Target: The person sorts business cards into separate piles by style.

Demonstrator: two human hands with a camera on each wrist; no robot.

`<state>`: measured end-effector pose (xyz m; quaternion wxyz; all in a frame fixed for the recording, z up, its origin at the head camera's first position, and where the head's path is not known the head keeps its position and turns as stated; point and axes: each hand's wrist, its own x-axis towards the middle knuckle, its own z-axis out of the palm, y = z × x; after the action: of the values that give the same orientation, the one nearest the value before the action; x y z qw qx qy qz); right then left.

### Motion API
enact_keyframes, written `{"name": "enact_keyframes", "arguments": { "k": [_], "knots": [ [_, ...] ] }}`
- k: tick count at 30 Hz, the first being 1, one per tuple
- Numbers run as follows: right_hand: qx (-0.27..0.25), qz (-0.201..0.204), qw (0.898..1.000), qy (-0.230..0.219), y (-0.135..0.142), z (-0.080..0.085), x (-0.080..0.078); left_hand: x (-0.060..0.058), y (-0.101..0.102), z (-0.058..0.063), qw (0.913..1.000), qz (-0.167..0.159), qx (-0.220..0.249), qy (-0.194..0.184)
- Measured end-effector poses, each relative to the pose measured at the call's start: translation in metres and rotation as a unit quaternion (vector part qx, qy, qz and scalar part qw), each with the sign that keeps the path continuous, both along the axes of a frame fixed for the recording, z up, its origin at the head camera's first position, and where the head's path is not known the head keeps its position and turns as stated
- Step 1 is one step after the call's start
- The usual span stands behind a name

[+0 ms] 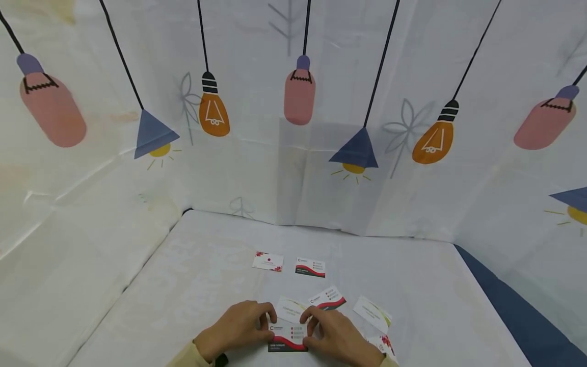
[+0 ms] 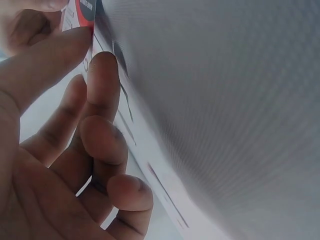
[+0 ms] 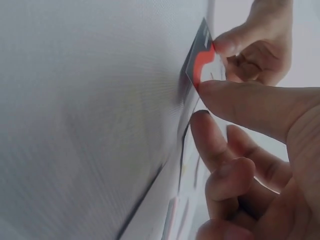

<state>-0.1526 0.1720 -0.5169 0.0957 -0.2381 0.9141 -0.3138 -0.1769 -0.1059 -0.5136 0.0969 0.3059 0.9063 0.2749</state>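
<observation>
A white business card [image 1: 288, 336] with a red wave and a dark bottom band is held between both hands near the table's front. My left hand [image 1: 245, 326] pinches its left edge between thumb and fingers. On the opposite edge, my right hand [image 1: 337, 334] pinches it the same way. In the right wrist view the card [image 3: 202, 57] is tilted up off the white surface. Just behind it lies a white card with pale yellow-green lettering [image 1: 290, 309], partly covered. Another red-wave card [image 1: 327, 297] rests beyond the right hand's fingers.
Farther back lie a card with red flowers [image 1: 268, 261] and a red-wave card [image 1: 310, 267], side by side. To the right are a green-trimmed card [image 1: 372, 314] and a red-flowered card [image 1: 384, 343], partly hidden by the right hand. A printed sheet [image 1: 247, 168] hangs behind the white tabletop [image 1: 206, 265].
</observation>
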Motion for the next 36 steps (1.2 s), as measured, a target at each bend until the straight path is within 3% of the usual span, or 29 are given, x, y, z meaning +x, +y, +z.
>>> {"name": "enact_keyframes", "arguments": {
  "k": [16,29,36],
  "knots": [
    [-0.021,-0.019,0.999,0.041,0.003,0.002,-0.006,-0.006,0.007,0.002,0.9989,0.03,0.035,-0.007],
    [-0.046,-0.04,0.995,0.085,0.008,0.004,-0.018,-0.019,0.01,-0.004,0.9937,0.043,0.093,0.047],
    [-0.073,-0.037,0.992,0.094,0.011,0.006,-0.022,-0.025,0.012,-0.003,0.9915,0.045,0.117,0.035]
  ]
}}
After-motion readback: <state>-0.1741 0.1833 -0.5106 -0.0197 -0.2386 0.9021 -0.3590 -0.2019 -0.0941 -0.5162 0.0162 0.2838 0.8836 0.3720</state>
